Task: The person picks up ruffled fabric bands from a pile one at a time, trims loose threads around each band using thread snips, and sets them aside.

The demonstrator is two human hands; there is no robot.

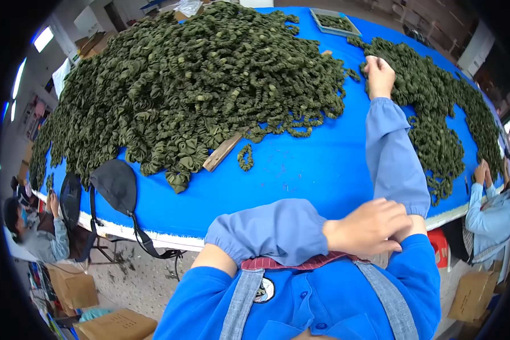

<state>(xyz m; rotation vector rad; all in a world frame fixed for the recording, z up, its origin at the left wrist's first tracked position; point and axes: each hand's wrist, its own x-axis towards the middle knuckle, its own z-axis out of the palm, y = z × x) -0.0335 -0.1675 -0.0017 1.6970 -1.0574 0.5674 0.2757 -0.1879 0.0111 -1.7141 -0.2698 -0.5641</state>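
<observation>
One arm is stretched far over the desk (317, 170), and at its end is the right hand (381, 79), with the fingers curled in and the thumb close to the fingertips. Whether something small is pinched there, I cannot tell. This hand is at the left edge of the right pile (436, 113) of dark green gathered fabric rings, with a few loose rings just to its left.

The left hand (364, 226) is at the near side, half open, with the back up and the thumb apart from the fingers. It rests across the right arm near the elbow, and no ring is seen in it.

To the left of the right hand, the large pile (204, 85) of the same rings covers much of the desk. At its near edge lie a wooden stick (223, 153) and, just to the right, a single ring (245, 158). Farther left is a black cloth item (114, 184) with a strap hanging over the desk edge. At the far side stands a tray (341, 32) containing green pieces.
</observation>
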